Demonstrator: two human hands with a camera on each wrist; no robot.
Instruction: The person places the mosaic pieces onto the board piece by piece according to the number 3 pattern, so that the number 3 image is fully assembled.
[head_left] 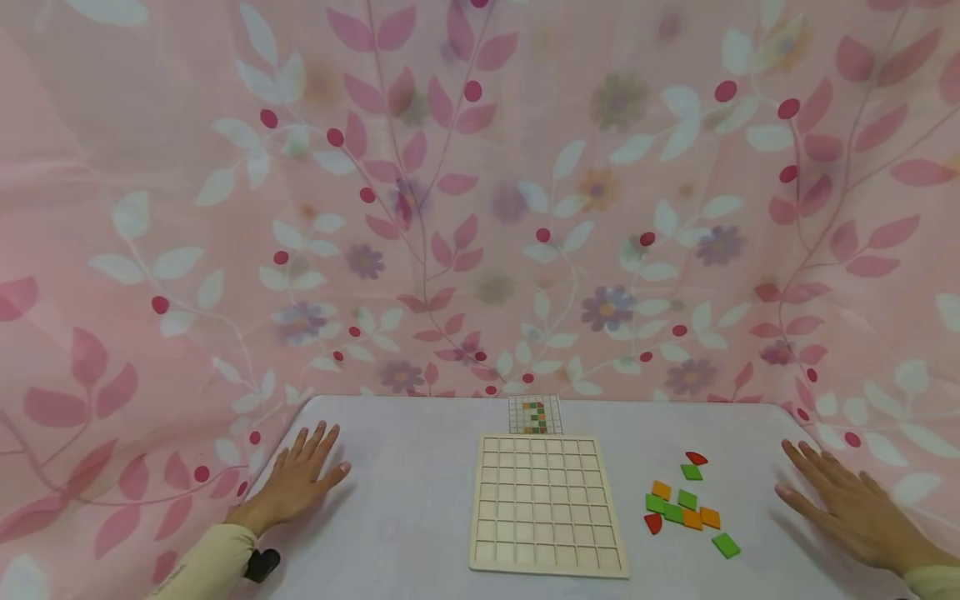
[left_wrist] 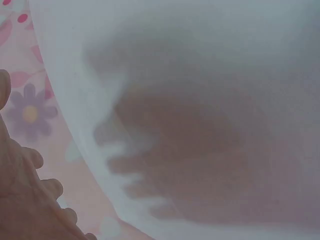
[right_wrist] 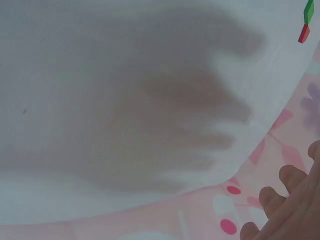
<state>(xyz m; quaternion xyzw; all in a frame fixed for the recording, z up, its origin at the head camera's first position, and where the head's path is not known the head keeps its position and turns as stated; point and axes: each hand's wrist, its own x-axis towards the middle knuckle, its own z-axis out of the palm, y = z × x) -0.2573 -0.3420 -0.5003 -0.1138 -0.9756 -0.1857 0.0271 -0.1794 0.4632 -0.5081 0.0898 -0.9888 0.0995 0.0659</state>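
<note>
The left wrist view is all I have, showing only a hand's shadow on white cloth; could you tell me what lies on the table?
Observer: A wooden grid board lies mid-table, its cells bare.
Operator: Are there any pieces, please?
Observer: Yes, green, orange and red tiles lie loose, right of the board.
Operator: And where is the right hand?
Observer: The right hand is spread open, fingers straight, beyond the tiles at the table's right edge and holding nothing.
</note>
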